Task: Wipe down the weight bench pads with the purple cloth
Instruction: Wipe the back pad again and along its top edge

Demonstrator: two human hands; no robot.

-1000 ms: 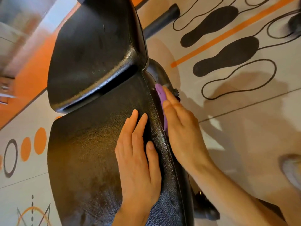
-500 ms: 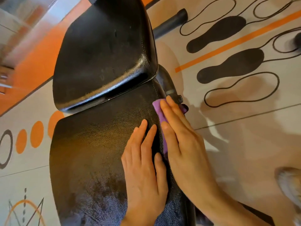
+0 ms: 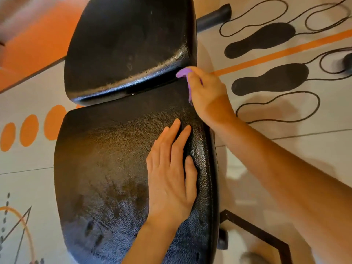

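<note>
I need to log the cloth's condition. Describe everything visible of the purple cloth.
The purple cloth is mostly hidden: only a bunched, soft-looking lilac fold shows at the fingertips, plus a thin strip along the palm's edge. The right hand holds it, fingers curled over it, against the right end of the gap between the two black bench pads, touching the near pad's corner. Its full size and any dirt cannot be judged.

left hand (image 3: 171, 180): bare, no glove | right hand (image 3: 207, 94): bare | forearms: unsleeved, no jewellery
</note>
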